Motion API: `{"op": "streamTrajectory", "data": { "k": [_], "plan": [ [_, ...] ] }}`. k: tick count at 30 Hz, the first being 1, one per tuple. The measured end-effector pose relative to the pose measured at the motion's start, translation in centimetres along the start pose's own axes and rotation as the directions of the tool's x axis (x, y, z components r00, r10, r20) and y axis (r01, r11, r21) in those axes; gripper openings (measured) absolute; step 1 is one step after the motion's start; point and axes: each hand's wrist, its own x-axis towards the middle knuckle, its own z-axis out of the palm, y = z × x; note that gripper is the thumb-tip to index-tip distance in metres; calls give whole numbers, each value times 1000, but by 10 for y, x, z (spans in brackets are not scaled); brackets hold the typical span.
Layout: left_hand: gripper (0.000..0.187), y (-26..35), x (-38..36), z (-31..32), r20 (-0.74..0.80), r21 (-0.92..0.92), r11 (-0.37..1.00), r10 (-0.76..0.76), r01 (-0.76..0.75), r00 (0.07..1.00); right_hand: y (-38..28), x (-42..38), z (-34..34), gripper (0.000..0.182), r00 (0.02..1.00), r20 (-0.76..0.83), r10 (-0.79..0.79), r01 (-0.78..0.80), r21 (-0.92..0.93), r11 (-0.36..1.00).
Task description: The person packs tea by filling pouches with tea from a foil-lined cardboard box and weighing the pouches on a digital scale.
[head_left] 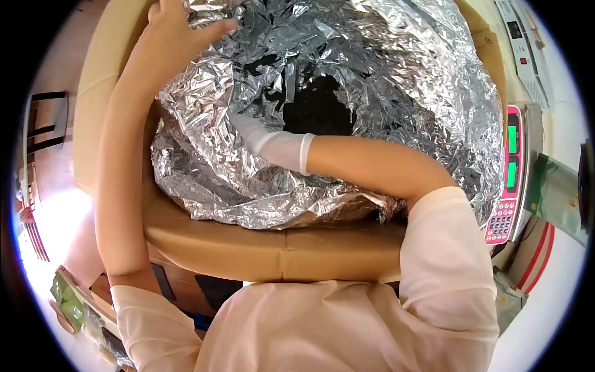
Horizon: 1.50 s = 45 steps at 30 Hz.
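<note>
Silver foil (427, 80) partly hides gloved right hand (251, 132); scale (513, 164) beside cardboard box (248, 248).

Foil (434, 80) is lying in the box (334, 251); a scale (511, 214) is standing right of the box.

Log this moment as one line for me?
left hand: thumb spread, by crumpled foil | right hand: white-gloved, reaching into foil | cardboard box: around foil

Two hands (168, 30), one box (248, 251) (one scale (512, 157))
</note>
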Motion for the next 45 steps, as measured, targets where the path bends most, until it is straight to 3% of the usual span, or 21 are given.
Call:
{"op": "streamTrajectory", "data": {
  "k": [1, 2, 3, 6, 8, 11, 12, 14, 16, 18, 19, 23, 25, 27, 29, 32, 33, 35, 38, 41, 45],
  "plan": [
    [46, -15, 0, 8, -14, 18, 1000, 11, -11, 1000, -34, -14, -40, 50, 974, 214, 74, -13, -276, 961],
    [46, -27, 2, 9, 318, -155, 959, -180, 239, 931, -53, -26, -64, 43, 902, 381, 203, 32, -528, 848],
    [46, -25, 9, 2, 635, -221, 833, -272, 508, 723, -52, -31, -73, 46, 930, 351, 111, 117, -567, 816],
    [42, -4, 27, -45, 326, -297, 922, -148, 249, 934, -25, -31, -100, 27, 868, 420, 264, 227, -810, 541],
    [36, -7, 27, -72, 185, -223, 887, -368, 404, 911, -13, -42, -138, 30, 863, 242, 443, -34, -848, 529],
    [26, 16, 36, -145, -53, -347, 853, -433, 390, 900, 12, -50, -187, 28, 837, 12, 547, -221, -907, 358],
    [26, 23, 37, -161, -84, -349, 830, -489, 434, 868, 23, -63, -207, 29, 913, 126, 388, 13, -959, 282],
    [30, 39, 39, -188, -149, -342, 822, -526, 456, 837, 56, -33, -224, 28, 892, -211, 399, -339, -896, 286],
    [38, 71, 48, -183, -129, -230, 924, -340, 305, 932, 45, -37, -240, 28, 900, -283, 333, -390, -863, 321],
    [46, 101, 62, -179, 154, -226, 912, -314, 343, 937, 40, -54, -252, 28, 935, -273, 228, -343, -862, 374],
    [45, 88, 62, -181, 97, -47, 947, -311, 317, 945, 40, -64, -254, 28, 947, -265, 182, -318, -860, 398],
    [32, 49, 63, -187, 139, -148, 925, -331, 350, 933, 56, -92, -253, 29, 988, -152, 31, -151, -905, 397],
    [35, 55, 63, -181, 125, 44, 953, -303, 299, 945, 64, -95, -243, 29, 992, -104, 76, -121, -957, 263],
    [40, 62, 59, -178, 21, 93, 968, -237, 234, 971, 51, -99, -236, 39, 873, -257, 414, -331, -936, 116],
    [40, 69, 46, -188, -64, 37, 965, -258, 260, 964, 52, -88, -238, 45, 814, -292, 502, -415, -897, 151],
    [39, 73, 29, -196, -245, -183, 942, -321, 282, 915, 9, -148, -268, 50, 945, -250, 210, -326, -758, 565],
    [39, 55, 27, -194, -228, -95, 955, -295, 280, 928, -1, -147, -275, 48, 961, -242, 136, -273, -738, 618],
    [38, 38, 26, -192, -116, 38, 902, -424, 430, 898, -18, -142, -281, 44, 954, -278, 109, -285, -737, 613],
    [35, 49, 22, -202, -346, -177, 954, -290, 242, 892, -38, -148, -284, 38, 914, -351, 205, -404, -727, 555],
    [39, 14, 25, -201, -230, 163, 947, -238, 278, 944, -47, -138, -286, 32, 847, -411, 337, -527, -729, 436],
    [46, 26, 5, -201, -221, -1, 919, -384, 393, 896, -38, -145, -273, 29, 814, -386, 433, -551, -749, 367]
  ]
}}
